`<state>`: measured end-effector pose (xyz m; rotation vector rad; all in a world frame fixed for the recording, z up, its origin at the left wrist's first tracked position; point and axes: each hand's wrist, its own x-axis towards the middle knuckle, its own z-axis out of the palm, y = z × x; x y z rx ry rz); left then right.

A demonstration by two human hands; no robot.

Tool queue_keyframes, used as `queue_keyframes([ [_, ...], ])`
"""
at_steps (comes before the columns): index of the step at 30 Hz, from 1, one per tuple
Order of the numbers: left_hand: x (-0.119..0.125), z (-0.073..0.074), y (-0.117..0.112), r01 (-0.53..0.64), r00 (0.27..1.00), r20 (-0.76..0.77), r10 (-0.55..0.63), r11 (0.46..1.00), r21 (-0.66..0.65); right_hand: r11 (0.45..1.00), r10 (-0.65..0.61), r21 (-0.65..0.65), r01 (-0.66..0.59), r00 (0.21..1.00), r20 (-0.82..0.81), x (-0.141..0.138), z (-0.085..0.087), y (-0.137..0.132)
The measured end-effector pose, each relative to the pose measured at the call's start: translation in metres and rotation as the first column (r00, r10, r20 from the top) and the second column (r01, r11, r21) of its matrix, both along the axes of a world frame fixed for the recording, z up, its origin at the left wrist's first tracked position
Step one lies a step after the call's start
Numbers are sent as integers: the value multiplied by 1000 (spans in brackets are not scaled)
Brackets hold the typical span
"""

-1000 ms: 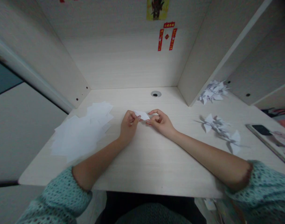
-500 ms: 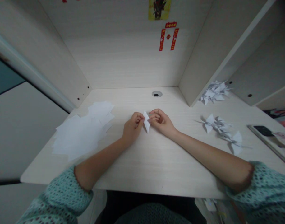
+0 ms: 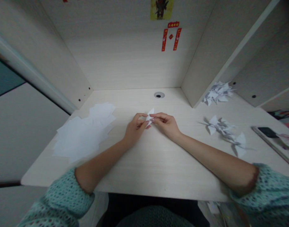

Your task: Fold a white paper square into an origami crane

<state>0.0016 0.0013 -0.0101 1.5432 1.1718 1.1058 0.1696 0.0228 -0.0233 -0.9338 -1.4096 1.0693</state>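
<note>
A small folded piece of white paper (image 3: 149, 116) is pinched between both my hands over the middle of the pale wooden desk (image 3: 153, 164). My left hand (image 3: 135, 128) grips its left side with closed fingers. On its right side, the thumb and fingers of my right hand (image 3: 166, 124) are closed on it. Only a pointed tip of the paper shows above my fingers; the rest is hidden by them.
A loose spread of white paper sheets (image 3: 84, 132) lies at the left. Several folded paper figures (image 3: 226, 134) lie at the right, with another pile (image 3: 217, 93) behind them in the side compartment. A phone (image 3: 267, 132) rests on a book at the far right. A cable hole (image 3: 159, 95) sits at the back.
The folded paper has turned between my fingers from lying flat to standing, and now its tip points up. My hands have drawn closer together around it.
</note>
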Motion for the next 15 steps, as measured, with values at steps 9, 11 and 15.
queue_keyframes([
  [9,-3,-6,9,-15,990,139,12,1000,20,994,112,-18,-112,993,-34,-1,0,-3],
  [11,-4,-7,10,0,990,143,-4,1000,26,988,152,-17,-152,988,-5,-1,0,-4],
  [15,-3,-7,9,-20,991,130,14,999,50,974,226,-36,-226,974,11,1,2,-5],
])
